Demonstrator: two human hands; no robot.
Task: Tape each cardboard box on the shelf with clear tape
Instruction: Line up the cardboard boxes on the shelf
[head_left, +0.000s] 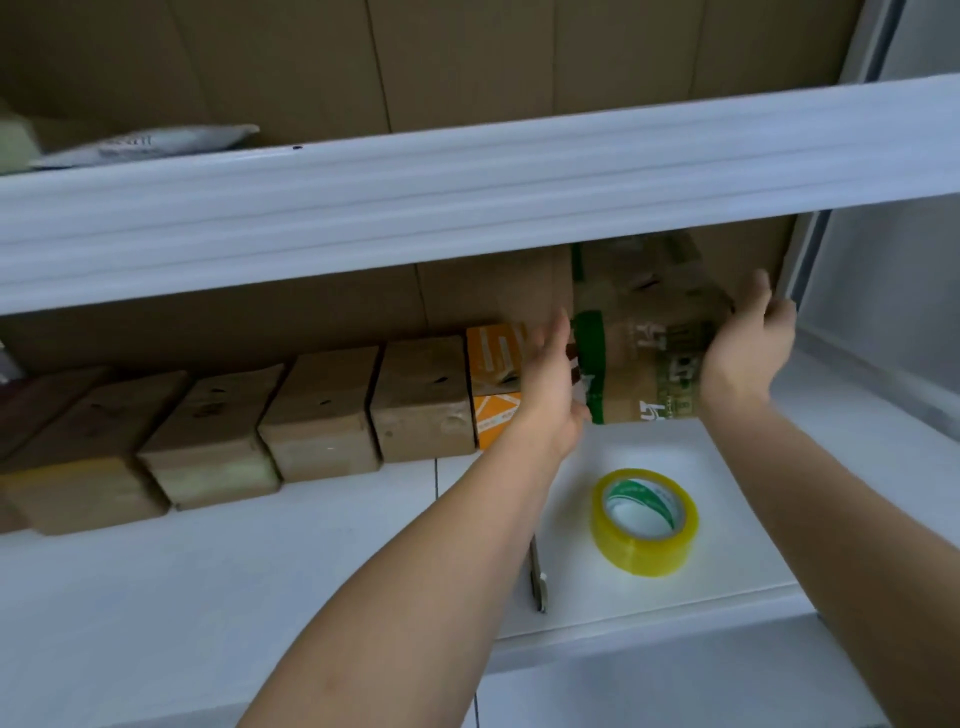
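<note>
A brown cardboard box with green print (641, 332) stands at the right end of the white shelf (363, 519). My left hand (550, 384) lies flat against its left side, fingers straight. My right hand (748, 348) cups its right side, fingers curled round the far edge. A roll of clear yellowish tape (644, 519) lies flat on the shelf in front of the box, between my forearms. Left of the box sits an orange and white box (496, 384), then a row of several plain brown boxes (322, 410).
A slim cutter or pen (537, 577) lies on the shelf beside my left forearm. The upper shelf's white edge (467, 208) hangs low over the boxes; a grey mailer bag (145, 143) rests on it. Cardboard lines the back wall. A white side wall (883, 312) closes the right.
</note>
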